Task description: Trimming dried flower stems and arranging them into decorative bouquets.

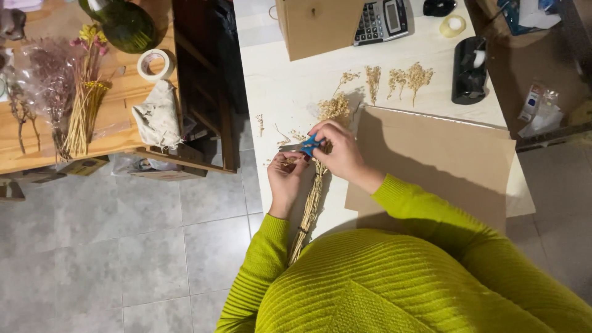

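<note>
Scissors (pixel 310 145) gripped in my right hand (pixel 341 154); my left hand (pixel 287 176) pinches the dried flower bunch (pixel 313 197) on the desk (pixel 290 86).

Your hands (pixel 314 163) work a bundle (pixel 311 203) of dry, brittle straw-like stems with a small glossy blue plastic tool (pixel 310 145). The desk (pixel 296 80) under you looks smooth, white and matt; the cardboard (pixel 444 160) beside it is plain brown and dull. Your sleeves (pixel 419 203) are ribbed knit.

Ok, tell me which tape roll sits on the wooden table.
The larger white tape roll, beside the crumpled cloth; the small yellowish roll lies on the white table.
</note>
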